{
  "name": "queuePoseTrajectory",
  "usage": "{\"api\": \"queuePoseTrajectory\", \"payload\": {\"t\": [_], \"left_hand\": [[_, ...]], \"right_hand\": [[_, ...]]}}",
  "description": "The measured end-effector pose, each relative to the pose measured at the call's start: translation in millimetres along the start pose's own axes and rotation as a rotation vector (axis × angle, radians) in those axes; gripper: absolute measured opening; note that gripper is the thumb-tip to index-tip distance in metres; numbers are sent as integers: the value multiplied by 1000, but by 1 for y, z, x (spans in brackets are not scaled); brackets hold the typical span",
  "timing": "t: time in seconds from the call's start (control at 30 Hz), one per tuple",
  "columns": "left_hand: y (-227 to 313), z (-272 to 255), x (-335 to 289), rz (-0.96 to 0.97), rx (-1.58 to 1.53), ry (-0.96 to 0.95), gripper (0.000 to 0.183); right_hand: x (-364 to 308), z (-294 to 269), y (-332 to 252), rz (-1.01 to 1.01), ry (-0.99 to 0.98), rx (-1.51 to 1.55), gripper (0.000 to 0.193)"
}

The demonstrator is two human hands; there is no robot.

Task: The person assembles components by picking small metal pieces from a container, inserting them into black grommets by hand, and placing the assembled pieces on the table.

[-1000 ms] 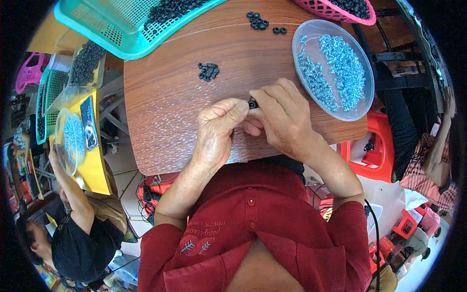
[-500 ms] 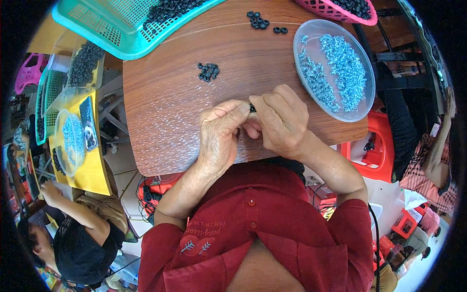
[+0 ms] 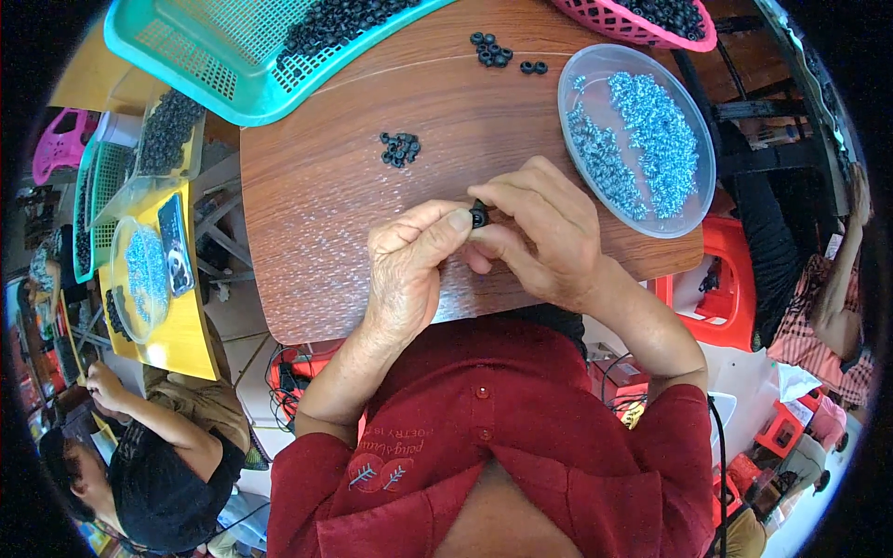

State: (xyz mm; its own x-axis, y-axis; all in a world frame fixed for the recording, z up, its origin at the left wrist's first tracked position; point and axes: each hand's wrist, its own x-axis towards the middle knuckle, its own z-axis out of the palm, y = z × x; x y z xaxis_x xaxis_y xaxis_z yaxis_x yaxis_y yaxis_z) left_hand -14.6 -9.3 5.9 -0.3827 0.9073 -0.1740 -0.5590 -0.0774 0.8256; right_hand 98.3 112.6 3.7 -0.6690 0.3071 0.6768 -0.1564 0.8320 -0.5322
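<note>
The black ring-shaped part [image 3: 479,218] is at the centre of the frame, above the table and between the fingertips of both hands. The left hand [image 3: 406,270] pinches it between thumb and forefinger. The right hand [image 3: 553,232] grasps it from the other side, forefinger above and thumb below, remaining fingers curled.

Above and left of the hands, a small pile of black parts [image 3: 400,149] rests on the table [image 3: 316,214]. At upper centre lie a black cluster [image 3: 491,51] and, just beside it, a black pair [image 3: 534,68]. The clear round tub [image 3: 595,65] at upper right holds blue pieces [image 3: 660,153] in two heaps. The teal basket [image 3: 251,110] at upper left and the pink basket [image 3: 619,28] at upper right each contain further black parts.

Progress: one unit appears to be mid-handling. The amount in the baskets suggests much remains; whether the pile or the cluster is finished stock cannot be determined.

Limits of view: the fingers cover much of the ring, and its bore is too small to inspect. A dark bit at the right forefinger tip is indistinct. The upper edge of the frame cuts off both baskets.
</note>
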Motion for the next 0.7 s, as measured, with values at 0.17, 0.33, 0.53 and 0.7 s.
{"api": "queuePoseTrajectory", "payload": {"t": [0.17, 0.33, 0.53, 0.7], "left_hand": [[0, -2, -2, 24, 15, 1, 22], [1, 2, -3, 1, -48, 23, 24], [0, 1, -3, -30, 59, 31, 25], [3, 1, 0, -62, 91, 14, 24]], "right_hand": [[4, -3, -4, 75, -65, 9, 34], [2, 3, 2, -66, -72, -93, 30], [1, 3, 4, -224, -92, -178, 27], [-1, 3, 4, -268, -86, -189, 25]]}}
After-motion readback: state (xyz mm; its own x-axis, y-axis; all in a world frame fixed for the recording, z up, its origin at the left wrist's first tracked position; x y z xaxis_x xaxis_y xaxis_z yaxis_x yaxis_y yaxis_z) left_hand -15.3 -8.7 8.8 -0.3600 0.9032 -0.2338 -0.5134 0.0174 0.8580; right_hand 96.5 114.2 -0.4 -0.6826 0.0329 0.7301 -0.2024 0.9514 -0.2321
